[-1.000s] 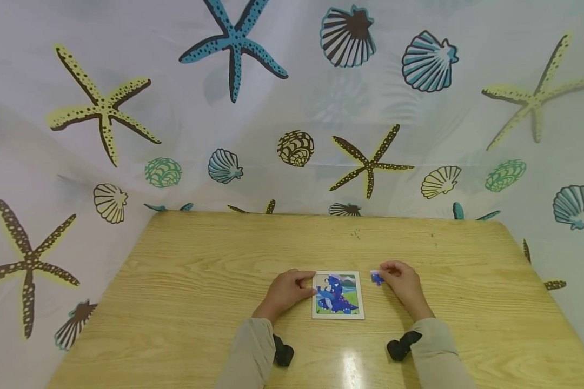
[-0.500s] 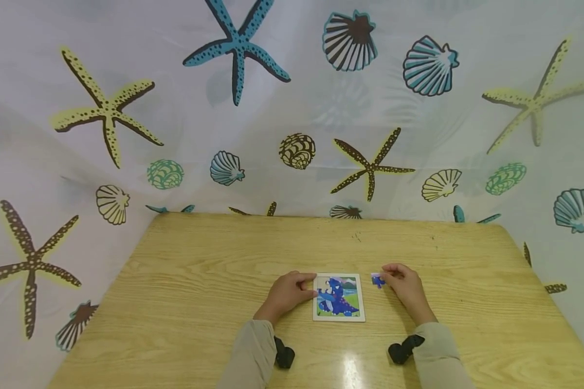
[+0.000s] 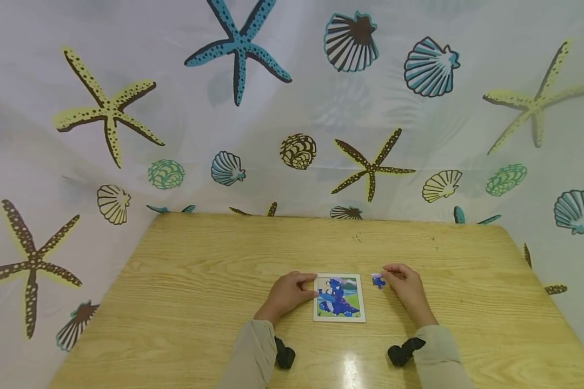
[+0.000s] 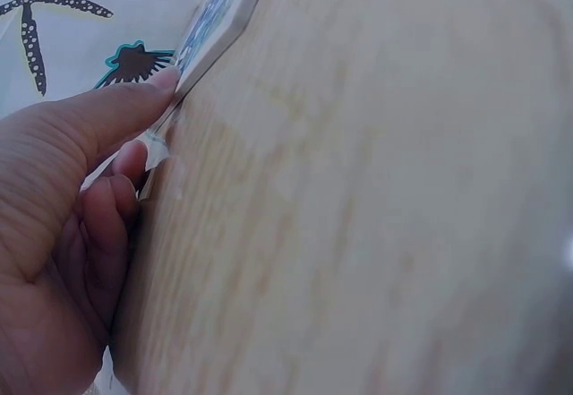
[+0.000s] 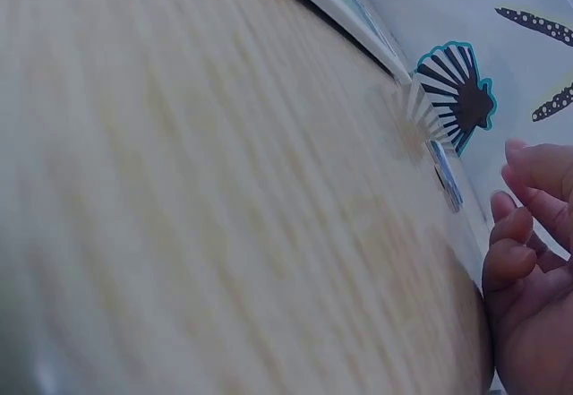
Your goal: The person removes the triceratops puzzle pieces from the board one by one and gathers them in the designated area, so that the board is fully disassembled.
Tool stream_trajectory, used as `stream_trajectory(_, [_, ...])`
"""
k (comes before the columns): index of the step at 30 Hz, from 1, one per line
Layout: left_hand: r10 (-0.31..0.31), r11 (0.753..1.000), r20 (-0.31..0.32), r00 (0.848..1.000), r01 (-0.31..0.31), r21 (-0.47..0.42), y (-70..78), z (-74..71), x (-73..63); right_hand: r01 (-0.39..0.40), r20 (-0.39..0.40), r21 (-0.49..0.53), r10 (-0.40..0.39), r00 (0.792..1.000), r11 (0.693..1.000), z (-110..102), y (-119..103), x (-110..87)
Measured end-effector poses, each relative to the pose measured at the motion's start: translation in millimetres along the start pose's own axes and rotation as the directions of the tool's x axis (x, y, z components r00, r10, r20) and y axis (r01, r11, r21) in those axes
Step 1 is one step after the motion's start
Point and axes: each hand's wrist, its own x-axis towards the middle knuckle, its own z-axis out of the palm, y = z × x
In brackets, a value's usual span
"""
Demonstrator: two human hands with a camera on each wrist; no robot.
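Observation:
A square picture puzzle (image 3: 339, 304) in a white frame lies flat on the table, showing a blue dinosaur. Bare backing shows in its upper left corner. My left hand (image 3: 288, 294) holds the frame's left side between thumb and index finger; in the left wrist view the thumb (image 4: 125, 108) touches the frame's edge. To the right of the puzzle lies a loose blue puzzle piece (image 3: 378, 281). My right hand (image 3: 405, 286) is beside it with fingers loosely bent. In the right wrist view a gap separates the fingertips from the piece (image 5: 445, 176).
The wooden table (image 3: 214, 259) extends around both hands. A white cloth (image 3: 272, 108) printed with starfish and shells hangs behind the table and at both sides. Black devices (image 3: 284, 356) sit at the wrists, by the beige sleeves.
The view shifts slightly. More of the loose piece shows beside my right fingertips than a second ago. My left hand stays at the puzzle's left side.

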Motion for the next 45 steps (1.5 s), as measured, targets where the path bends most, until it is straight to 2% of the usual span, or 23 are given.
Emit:
stream_trajectory(6, [-0.003, 1.0, -0.002, 1.0, 0.003, 0.005, -1.9, 1.9, 1.6, 0.029, -0.002, 0.012, -0.029, 1.0, 0.999, 7, -6, -4.6])
stream_trajectory(15, [-0.007, 1.0, 0.004, 1.0, 0.007, -0.01, -1.3, 2.7, 0.1, 0.056, 0.078, 0.072, -0.061, 0.995, 0.996, 34, -18, -11.6])
stream_trajectory(22, [-0.012, 1.0, 0.002, 1.0, 0.012, -0.003, -0.8, 3.4, 0.3, 0.1, 0.134, 0.034, -0.104, 0.986, 0.994, 54, -21, -16.5])
stream_trajectory(28, [-0.027, 1.0, -0.004, 1.0, 0.027, -0.003, 1.1, 4.8, 1.4, 0.128, 0.145, 0.022, -0.13, 0.981, 0.991, 65, -21, -18.9])
stream_trajectory(32, [-0.035, 0.999, 0.006, 0.999, 0.035, -0.016, 0.6, 6.2, 1.7, 0.136, 0.159, -0.021, -0.131, 0.978, 0.99, 69, -21, -18.6])
stream_trajectory(39, [-0.018, 1.0, 0.006, 1.0, 0.018, -0.012, -1.8, 4.4, 2.3, 0.196, 0.161, -0.103, -0.178, 0.971, 0.975, 76, -24, -20.9])
stream_trajectory(42, [-0.011, 1.0, 0.003, 1.0, 0.011, -0.007, -3.3, 3.0, 2.6, 0.224, 0.167, -0.173, -0.195, 0.967, 0.959, 79, -26, -20.1])
stream_trajectory(45, [-0.011, 1.0, 0.003, 1.0, 0.011, -0.015, -4.7, 1.8, 2.8, 0.25, 0.176, -0.281, -0.206, 0.963, 0.927, 82, -28, -18.7])
